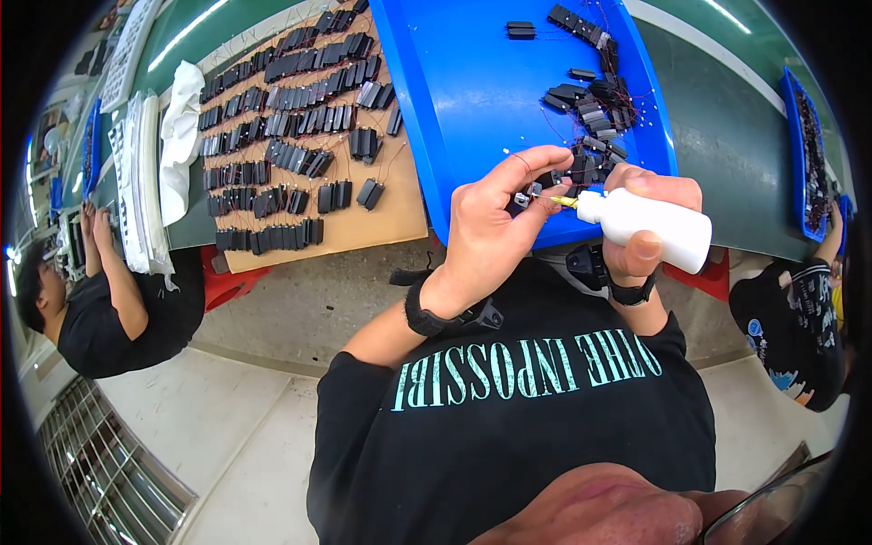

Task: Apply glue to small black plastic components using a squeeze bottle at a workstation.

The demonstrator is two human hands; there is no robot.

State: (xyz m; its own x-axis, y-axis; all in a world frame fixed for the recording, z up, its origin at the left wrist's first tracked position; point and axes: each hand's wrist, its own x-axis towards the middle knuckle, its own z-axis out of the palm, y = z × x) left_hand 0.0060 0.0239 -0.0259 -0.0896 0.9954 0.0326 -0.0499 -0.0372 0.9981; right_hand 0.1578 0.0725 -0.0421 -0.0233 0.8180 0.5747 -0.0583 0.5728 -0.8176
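While rows of black wired modules (313,121) lie on the cardboard (381,218) at left, presumably spaced to keep their leads untangled, my left grip (495,209) pinches a small dark part (523,197) over the near side of the blue tray (472,100), seemingly to steady it. Just right, the yellow nozzle (565,201) points left toward the part; my right grip (672,189) wraps the white bottle (658,227), whose long axis runs rightward and slightly bodyward, likely laid sideways so its tip can reach.

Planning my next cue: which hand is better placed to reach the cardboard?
Likely the left hand: it is nearer the cardboard and holds a small part; the right hand is wrapped around the white bottle.
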